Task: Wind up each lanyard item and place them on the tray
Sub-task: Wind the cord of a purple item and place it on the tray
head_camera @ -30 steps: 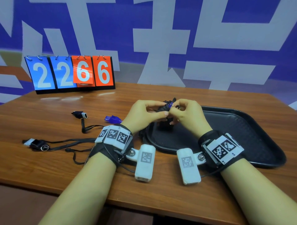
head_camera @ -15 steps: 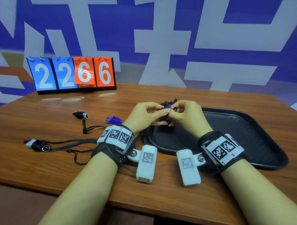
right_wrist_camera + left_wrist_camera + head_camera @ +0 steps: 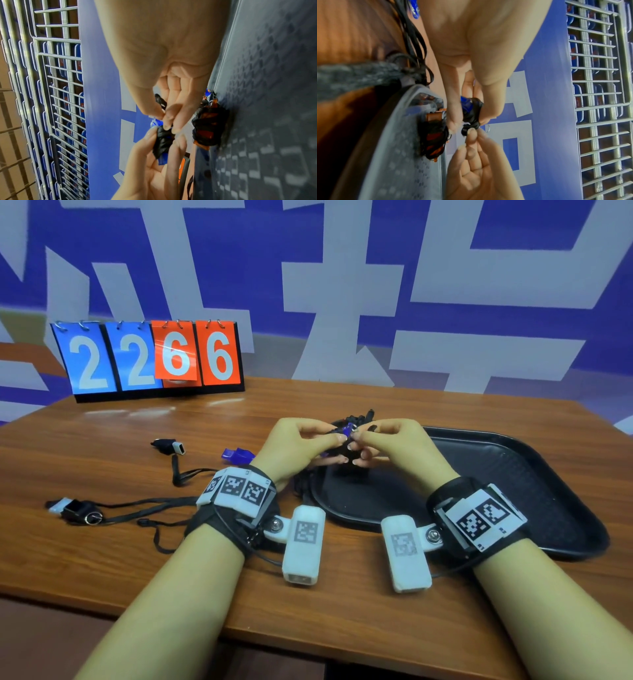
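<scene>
Left hand (image 3: 294, 445): fingers and thumb pinched on a blue whistle wound in black lanyard cord (image 3: 471, 111), held in the air above the near-left end of the black tray (image 3: 513, 470).
Right hand (image 3: 394, 445): fingertips pinched on the same bundle, on the cord end facing the left hand; the two hands meet at it.
Orange item wound in black cord (image 3: 208, 127): lying on the tray, just below and beyond the right hand's fingers, apart from them.
Blue whistle (image 3: 238, 455): on the table, just left of the left hand, its cord loose.
Black-and-white whistle (image 3: 169, 446): on the table, farther left of the left hand, cord trailing toward that wrist.
Black whistle with ring (image 3: 77, 510): on the table, far left, level with the left wrist, cord unwound.
Flip scoreboard (image 3: 147, 359): at the back left of the table, reading 2266.
</scene>
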A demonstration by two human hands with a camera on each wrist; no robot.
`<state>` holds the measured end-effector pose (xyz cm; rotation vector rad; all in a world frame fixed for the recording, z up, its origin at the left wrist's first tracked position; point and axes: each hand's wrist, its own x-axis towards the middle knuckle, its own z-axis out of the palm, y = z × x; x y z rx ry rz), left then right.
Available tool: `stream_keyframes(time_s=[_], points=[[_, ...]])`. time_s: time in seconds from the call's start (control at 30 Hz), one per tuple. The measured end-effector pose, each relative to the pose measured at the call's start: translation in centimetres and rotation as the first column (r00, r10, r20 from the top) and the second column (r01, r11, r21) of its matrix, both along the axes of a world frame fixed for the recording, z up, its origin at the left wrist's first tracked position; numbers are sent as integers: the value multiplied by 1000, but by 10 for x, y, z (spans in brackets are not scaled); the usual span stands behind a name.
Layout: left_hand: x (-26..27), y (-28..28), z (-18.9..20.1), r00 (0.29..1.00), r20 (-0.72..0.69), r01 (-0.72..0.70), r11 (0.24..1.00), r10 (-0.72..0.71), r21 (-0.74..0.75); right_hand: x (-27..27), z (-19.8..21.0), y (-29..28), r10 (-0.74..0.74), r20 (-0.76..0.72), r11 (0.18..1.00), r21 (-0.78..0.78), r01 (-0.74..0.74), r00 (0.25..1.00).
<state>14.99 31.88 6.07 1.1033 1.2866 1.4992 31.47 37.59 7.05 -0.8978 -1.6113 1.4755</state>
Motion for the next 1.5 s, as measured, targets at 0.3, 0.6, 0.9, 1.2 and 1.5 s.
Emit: stream_keyframes(time_s=[0.3, 0.6, 0.9, 1.2, 1.5], points=[[1, 0, 3, 986, 149, -83, 996, 80, 11, 2, 1, 7, -40, -245, 993, -121, 10, 969], [1, 1, 2, 989, 135, -64, 998, 63, 4, -1, 3, 9, -36, -365, 992, -127, -12, 930], [1, 1, 1, 998, 54, -35, 999, 33, 27, -1, -2, 7, 174, -229, 981, -42, -188, 958], [2, 0, 2, 1000, 7, -6, 997, 5, 83, -4, -5, 9, 219, -193, 971, -49, -232, 957], [1, -3, 3, 995, -94, 52, 992, -42, 111, 4, -1, 13, 198, -236, 936, -241, -255, 951]])
